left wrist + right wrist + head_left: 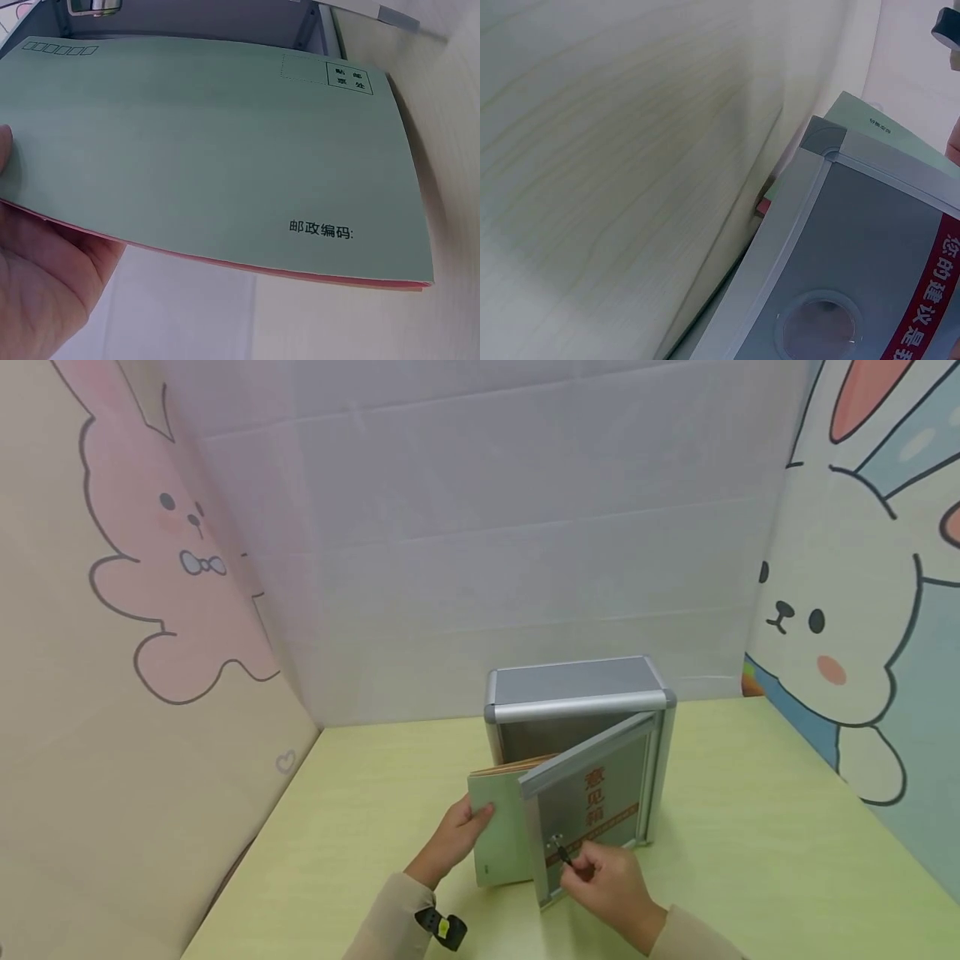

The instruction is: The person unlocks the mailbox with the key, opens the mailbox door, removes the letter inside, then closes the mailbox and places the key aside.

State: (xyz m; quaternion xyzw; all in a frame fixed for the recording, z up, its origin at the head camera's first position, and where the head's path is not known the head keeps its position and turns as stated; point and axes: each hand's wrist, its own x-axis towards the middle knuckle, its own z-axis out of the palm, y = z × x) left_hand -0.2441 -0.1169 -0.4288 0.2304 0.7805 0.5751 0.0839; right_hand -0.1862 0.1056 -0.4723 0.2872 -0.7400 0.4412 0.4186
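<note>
Envelopes point(508, 833) are held in the left hand point(452, 837).

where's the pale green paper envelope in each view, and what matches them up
Head: pale green paper envelope, lower centre, in the left hand.
Left wrist: it spans most of the picture.
Right wrist: upper right, partly hidden.
Shared landmark: the silver-framed grey box.

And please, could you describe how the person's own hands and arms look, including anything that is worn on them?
The left hand and right hand are bare, with no gloves. The left sleeve and right sleeve are plain beige, reaching about to the wrists. The left one also has a black strap-like item near its end, with a small yellow mark; no cable is visible.
</note>
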